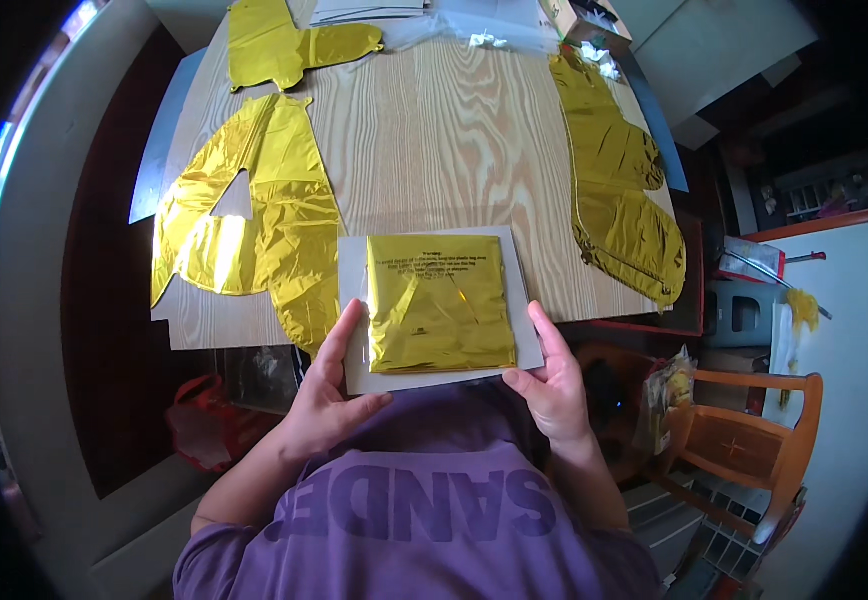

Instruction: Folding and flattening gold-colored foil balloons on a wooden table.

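Fingers of the left hand (326, 385) and right hand (552, 375) pinch the lower corners of a grey card (524, 300) carrying a folded gold foil packet (441, 303), low centre; tilted, the slick packet might slide off; beyond, flat gold foil balloons (254, 215) crowd the wooden table (434, 140), upper frame.

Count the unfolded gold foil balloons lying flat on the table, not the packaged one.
3: one at the far left corner, a large one along the left edge, one along the right edge. The table's far end is cropped, so more may be hidden.
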Motion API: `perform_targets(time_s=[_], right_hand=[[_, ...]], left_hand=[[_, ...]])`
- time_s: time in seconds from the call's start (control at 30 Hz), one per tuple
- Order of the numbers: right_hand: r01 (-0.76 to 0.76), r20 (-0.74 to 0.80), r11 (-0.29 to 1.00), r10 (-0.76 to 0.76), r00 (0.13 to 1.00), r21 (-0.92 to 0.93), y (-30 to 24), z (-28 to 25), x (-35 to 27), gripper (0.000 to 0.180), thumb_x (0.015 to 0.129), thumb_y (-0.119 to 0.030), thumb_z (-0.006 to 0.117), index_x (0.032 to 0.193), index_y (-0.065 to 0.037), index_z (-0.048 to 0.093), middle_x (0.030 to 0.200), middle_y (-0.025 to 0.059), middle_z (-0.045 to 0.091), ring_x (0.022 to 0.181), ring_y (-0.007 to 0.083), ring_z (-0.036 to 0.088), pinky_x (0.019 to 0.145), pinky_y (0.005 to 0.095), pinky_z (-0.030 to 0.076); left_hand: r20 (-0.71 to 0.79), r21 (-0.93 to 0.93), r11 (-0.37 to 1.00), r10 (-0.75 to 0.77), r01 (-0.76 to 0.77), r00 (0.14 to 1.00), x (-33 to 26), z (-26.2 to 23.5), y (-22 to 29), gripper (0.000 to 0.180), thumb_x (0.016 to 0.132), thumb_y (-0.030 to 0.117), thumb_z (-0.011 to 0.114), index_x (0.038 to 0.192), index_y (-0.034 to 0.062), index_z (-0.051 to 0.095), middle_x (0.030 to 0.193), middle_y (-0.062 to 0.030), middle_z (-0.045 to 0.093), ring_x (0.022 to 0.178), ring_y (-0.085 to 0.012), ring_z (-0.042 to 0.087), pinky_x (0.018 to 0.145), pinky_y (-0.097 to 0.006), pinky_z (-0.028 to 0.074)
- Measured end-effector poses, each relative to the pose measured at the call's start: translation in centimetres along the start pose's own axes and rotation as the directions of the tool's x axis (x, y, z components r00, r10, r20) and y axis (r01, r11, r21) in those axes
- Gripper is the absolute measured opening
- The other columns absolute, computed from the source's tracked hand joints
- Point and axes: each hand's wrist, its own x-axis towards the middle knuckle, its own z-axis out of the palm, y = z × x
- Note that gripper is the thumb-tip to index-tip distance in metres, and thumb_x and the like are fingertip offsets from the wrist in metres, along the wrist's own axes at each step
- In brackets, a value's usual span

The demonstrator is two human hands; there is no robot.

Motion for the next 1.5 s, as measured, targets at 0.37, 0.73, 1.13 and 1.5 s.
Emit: perform_targets(time_s=[0.37,0.73,1.13,1.5], right_hand=[[0.050,-0.185,0.992,-0.071,0.980,-0.119,1.6,0.9,-0.6,0.073,0.095,0.002,0.066,0.156,0.003,0.025,0.123,0.0130,0.068,0.105,0.0133,0.065,0.094,0.0261,0.050],[0.020,-0.339,0.992,-0.063,0.939,-0.128,2.7,0.8,-0.5,0.050,0.094,0.001,0.068,0.140,0.002,0.048,0.093,0.0109,0.072,0.081,0.0138,0.070,0.078,0.0298,0.061],[0.014,-0.163,0.540,-0.278,0.947,-0.842,-0.1,-0.1,0.5,0.045,0.084,-0.014,0.080,0.125,-0.003,0.064,0.073,0.0090,0.067,0.063,0.0191,0.067,0.059,0.0321,0.052],[0.187,0.199,-0.078,-0.530,0.824,-0.979,-1.0,-0.3,2.5,0.041,0.073,-0.023,0.085,0.110,-0.008,0.070,0.082,0.0044,0.050,0.074,0.0256,0.055,0.072,0.0401,0.045]], left_hand=[[-0.044,0.296,0.950,0.113,-0.095,0.993,0.7,-0.4,-2.6,0.095,0.088,-0.002,0.073,0.160,-0.0004,0.011,0.163,-0.0132,0.025,0.147,-0.0194,0.029,0.120,-0.033,0.025],[-0.150,0.128,0.991,0.060,-0.041,0.987,1.8,0.6,-4.0,0.089,0.094,-0.008,0.059,0.161,0.0084,0.003,0.147,-0.0143,0.044,0.087,-0.0103,0.061,0.065,-0.024,0.056],[-0.104,0.976,0.209,0.199,0.061,0.975,0.7,1.0,3.9,0.099,0.078,0.041,0.083,0.152,-0.0019,0.033,0.084,-0.0129,0.072,0.067,-0.0279,0.071,0.062,-0.039,0.054],[0.506,0.853,-0.054,0.334,-0.520,0.795,7.2,-0.1,-1.9,0.077,0.082,0.030,0.076,0.150,0.0149,0.043,0.157,-0.0164,0.037,0.148,-0.0406,0.030,0.119,-0.056,0.026]])
